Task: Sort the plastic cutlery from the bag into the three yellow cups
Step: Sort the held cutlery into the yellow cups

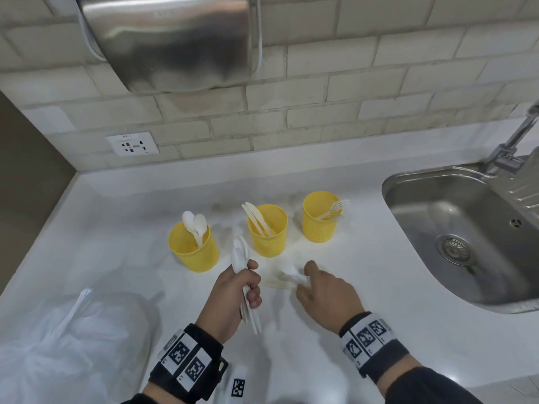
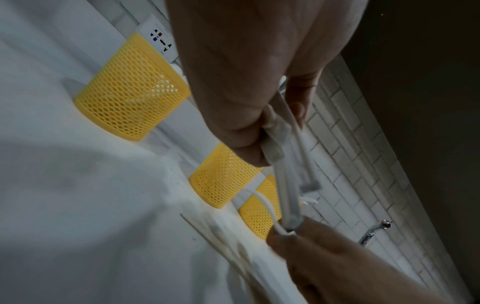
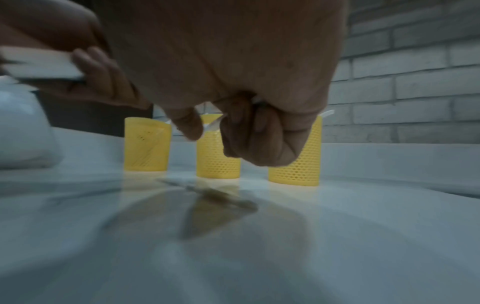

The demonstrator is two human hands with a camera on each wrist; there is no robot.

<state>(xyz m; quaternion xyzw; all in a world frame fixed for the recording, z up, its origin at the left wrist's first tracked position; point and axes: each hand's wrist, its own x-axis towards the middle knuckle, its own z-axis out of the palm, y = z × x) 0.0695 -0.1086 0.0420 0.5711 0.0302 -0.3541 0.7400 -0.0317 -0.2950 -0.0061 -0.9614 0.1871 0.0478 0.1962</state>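
Socket plate point(image 1: 132, 144) (red print unreadable) behind cups point(image 1: 267, 230)

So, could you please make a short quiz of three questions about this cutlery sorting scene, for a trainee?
1. True or false: the left hand grips a bundle of white spoons.
2. Which yellow cup holds the fork: A the left, B the middle, C the right cup?
3. Fill in: the middle cup holds ____.

Key: 1 true; 2 C; 3 knives.

Probably kitchen: sink point(image 1: 408, 182), tiled backsplash point(image 1: 320, 118).
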